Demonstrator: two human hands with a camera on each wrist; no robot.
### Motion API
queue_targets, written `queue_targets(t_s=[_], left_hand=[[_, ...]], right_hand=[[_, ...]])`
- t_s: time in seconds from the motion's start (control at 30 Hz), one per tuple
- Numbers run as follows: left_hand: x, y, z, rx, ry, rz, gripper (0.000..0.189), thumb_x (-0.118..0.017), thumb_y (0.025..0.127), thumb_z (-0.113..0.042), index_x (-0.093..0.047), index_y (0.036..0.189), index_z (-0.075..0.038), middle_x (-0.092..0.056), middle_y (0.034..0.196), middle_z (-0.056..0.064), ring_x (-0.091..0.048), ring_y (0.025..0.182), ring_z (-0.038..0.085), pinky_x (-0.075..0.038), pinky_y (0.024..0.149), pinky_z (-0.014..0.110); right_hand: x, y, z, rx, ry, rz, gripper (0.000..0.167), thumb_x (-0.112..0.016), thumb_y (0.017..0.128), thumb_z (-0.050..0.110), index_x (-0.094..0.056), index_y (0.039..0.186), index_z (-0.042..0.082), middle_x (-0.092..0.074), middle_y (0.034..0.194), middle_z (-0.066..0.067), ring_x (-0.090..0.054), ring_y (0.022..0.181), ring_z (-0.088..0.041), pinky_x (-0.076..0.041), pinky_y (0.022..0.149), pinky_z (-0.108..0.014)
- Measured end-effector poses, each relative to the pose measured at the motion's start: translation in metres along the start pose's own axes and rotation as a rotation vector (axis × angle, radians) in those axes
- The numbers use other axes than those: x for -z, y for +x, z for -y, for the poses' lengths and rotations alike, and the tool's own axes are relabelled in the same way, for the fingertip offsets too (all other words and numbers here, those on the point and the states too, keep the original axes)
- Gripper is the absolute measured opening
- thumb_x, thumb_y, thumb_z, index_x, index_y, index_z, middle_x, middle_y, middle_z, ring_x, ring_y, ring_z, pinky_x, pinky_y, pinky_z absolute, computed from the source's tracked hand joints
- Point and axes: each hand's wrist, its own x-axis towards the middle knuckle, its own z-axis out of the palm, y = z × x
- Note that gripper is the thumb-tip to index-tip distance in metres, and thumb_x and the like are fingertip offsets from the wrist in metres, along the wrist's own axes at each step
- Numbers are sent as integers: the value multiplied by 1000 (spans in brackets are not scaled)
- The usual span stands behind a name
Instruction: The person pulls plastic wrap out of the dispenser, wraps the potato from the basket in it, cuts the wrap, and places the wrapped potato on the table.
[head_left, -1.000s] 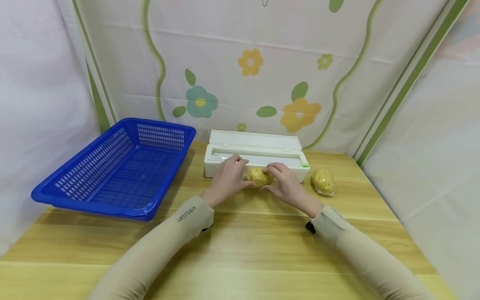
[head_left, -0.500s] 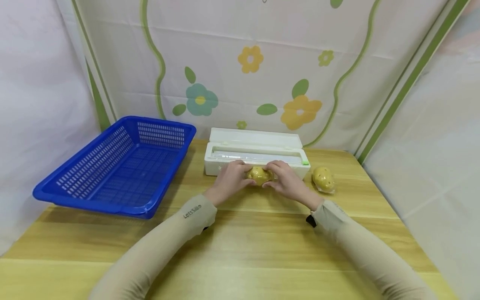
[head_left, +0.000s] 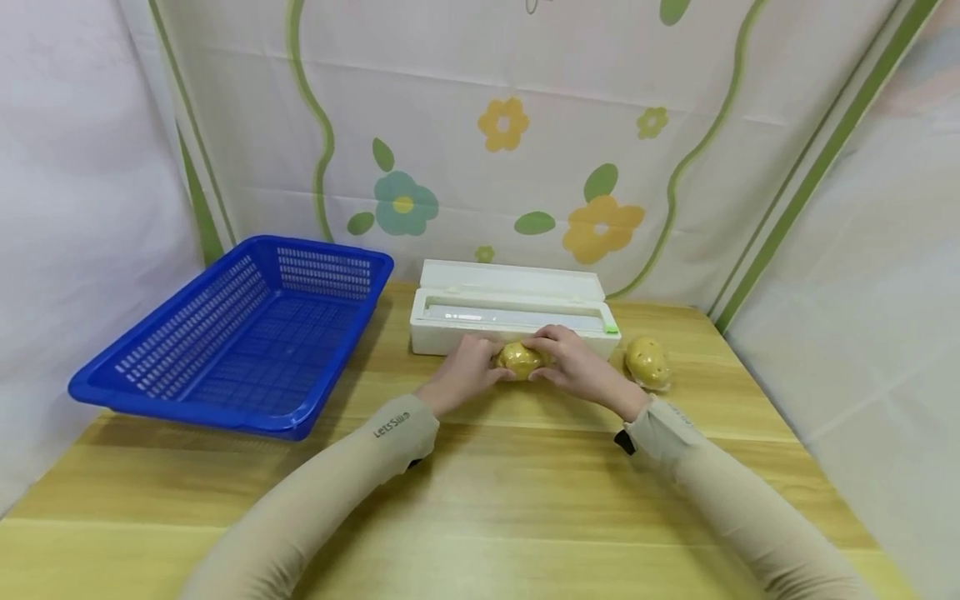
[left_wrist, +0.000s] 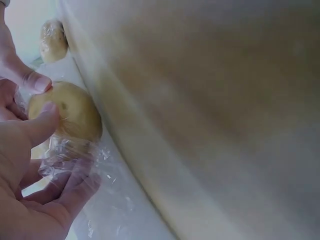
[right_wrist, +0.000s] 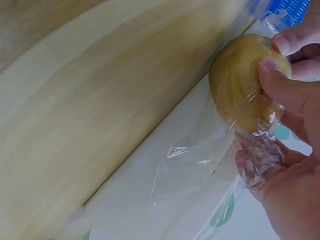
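Between both hands is a yellow potato (head_left: 519,360) with clear plastic film round it, just in front of a white cling film box (head_left: 517,319). My left hand (head_left: 468,371) pinches its left side, the thumb pressed on the potato and the fingers in crumpled film (left_wrist: 70,157). On the other side my right hand (head_left: 573,367) grips the potato too, its thumb on the skin and its fingers on a bunched end of film (right_wrist: 257,157). A second potato (head_left: 647,362), also in film, lies on the table to the right of the box.
A blue plastic basket (head_left: 187,418) with slotted walls stands on the left of the wooden table (head_left: 510,500). The box's lid (head_left: 513,279) is raised at the back, and a green piece (head_left: 611,328) sits at its right end. A flowered curtain hangs behind.
The loose film at the potato's left end is now gathered in under my left hand. That hand has shifted slightly right and down; my right hand has barely moved.
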Motion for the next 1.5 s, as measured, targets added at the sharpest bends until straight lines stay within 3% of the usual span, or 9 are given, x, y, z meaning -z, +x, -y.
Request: queue_targets(t_s=[0.2, 0.47, 0.6, 0.87, 1.03, 1.13, 1.23, 1.37, 1.5], left_hand=[[8, 2, -3, -6, 11, 58, 24, -80, 84, -22, -74, 99, -4, -70, 89, 4, -61, 77, 13, -49, 66, 23], [13, 5, 0, -37, 241, 99, 28, -74, 88, -35, -73, 97, -9, -68, 87, 0, -55, 78, 15, -44, 70, 29], [12, 5, 2, -74, 313, 104, 35, -71, 90, -40, -72, 105, -9, -69, 96, 5, -56, 82, 19, -45, 74, 33], [16, 4, -3, 13, 298, 67, 40, -69, 90, -46, -75, 112, -13, -63, 105, 6, -53, 96, 23, -43, 84, 38], [17, 5, -9, -45, 321, -25, 38, -79, 84, -40, -75, 109, -11, -65, 101, 5, -57, 90, 21, -46, 81, 35], [18, 7, -11, -66, 333, -38, 41, -86, 76, -36, -75, 105, -10, -68, 95, 4, -60, 86, 20, -47, 79, 34], [18, 8, -9, -21, 293, -21, 48, -90, 69, -35, -75, 107, -9, -69, 93, 2, -59, 85, 17, -47, 78, 31], [16, 8, -4, 40, 202, -2, 51, -89, 70, -36, -75, 111, -10, -70, 90, 0, -58, 79, 12, -48, 72, 25], [16, 8, -1, 24, 192, -7, 46, -88, 71, -37, -76, 106, -9, -71, 88, 0, -57, 74, 11, -48, 71, 26]], right_hand=[[1, -2, 1, 10, -2, -27, 48, -84, 79, 15, -63, 119, -3, -63, 107, -13, -59, 98, -28, -45, 88, -46], [-5, -7, 3, 12, -34, -62, 48, -82, 82, 17, -60, 120, -4, -64, 109, -14, -61, 96, -27, -50, 84, -43], [-7, -6, 5, -6, -70, -53, 63, -91, 71, 14, -60, 123, -3, -53, 114, -16, -58, 94, -27, -53, 77, -39], [-7, 0, 6, 40, -232, -120, 69, -97, 58, 17, -65, 115, -4, -57, 102, -13, -56, 90, -29, -48, 83, -44], [-6, 3, 7, 62, -322, -185, 66, -99, 54, 23, -63, 104, -4, -63, 95, -13, -56, 94, -31, -47, 86, -45], [-4, 4, 8, 64, -342, -201, 63, -99, 53, 28, -65, 98, -1, -62, 92, -12, -57, 90, -30, -45, 82, -46], [-3, 4, 9, 56, -339, -193, 61, -97, 55, 33, -66, 97, 1, -62, 91, -10, -56, 90, -30, -43, 80, -48], [-3, 1, 9, 29, -303, -173, 59, -95, 58, 35, -68, 98, 2, -63, 91, -10, -56, 91, -29, -42, 82, -48], [-3, 1, 9, 4, -284, -151, 58, -94, 60, 36, -70, 100, 2, -65, 92, -9, -56, 92, -28, -41, 85, -47]])
